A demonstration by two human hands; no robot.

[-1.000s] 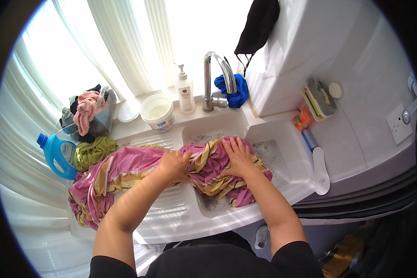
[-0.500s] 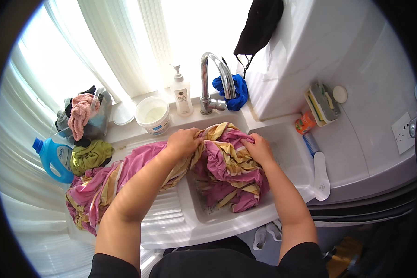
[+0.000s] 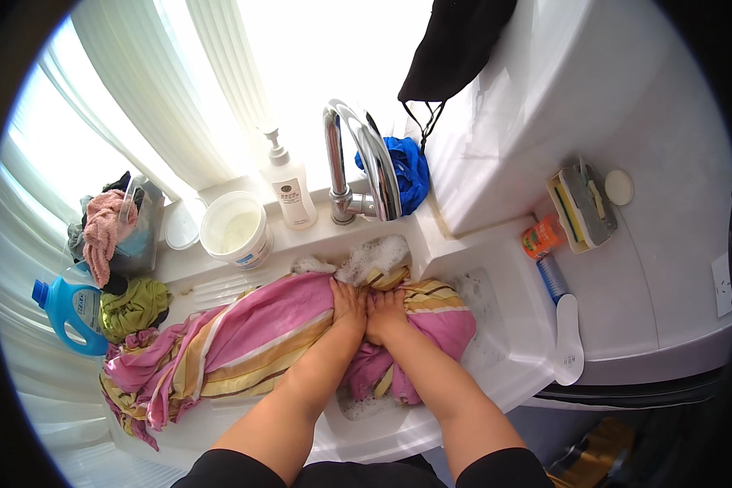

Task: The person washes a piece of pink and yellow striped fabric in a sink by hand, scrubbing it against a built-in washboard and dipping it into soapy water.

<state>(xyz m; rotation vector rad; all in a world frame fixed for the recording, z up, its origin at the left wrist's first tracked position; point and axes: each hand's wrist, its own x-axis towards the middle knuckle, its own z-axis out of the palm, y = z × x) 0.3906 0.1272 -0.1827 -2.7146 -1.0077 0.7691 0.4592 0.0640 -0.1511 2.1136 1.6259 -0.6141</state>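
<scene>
A large pink cloth (image 3: 244, 325) with yellow, brown and white stripes stretches from the ribbed drainboard on the left into the sink basin (image 3: 504, 333). Side by side, my left hand (image 3: 349, 306) and my right hand (image 3: 386, 315) press down on it over the basin. The fingers of both lie stretched out on the fabric, pointing toward the tap. White suds (image 3: 380, 256) foam just beyond my fingertips. More bubbles show in the water at the basin's right. Folds of the cloth hide most of the basin floor.
Behind the basin stand a chrome tap (image 3: 358, 163), a pump bottle (image 3: 289, 191) and a white tub (image 3: 236, 232). At left are a blue detergent bottle (image 3: 69, 313), a green cloth (image 3: 134, 307) and a box of clothes (image 3: 126, 224). A brush (image 3: 568, 342) lies at the right rim.
Both hands have gone from gripping bunched cloth apart to pressing flat, close together. The cloth is spread smoother over the basin, and suds now show behind it. The view has shifted slightly.
</scene>
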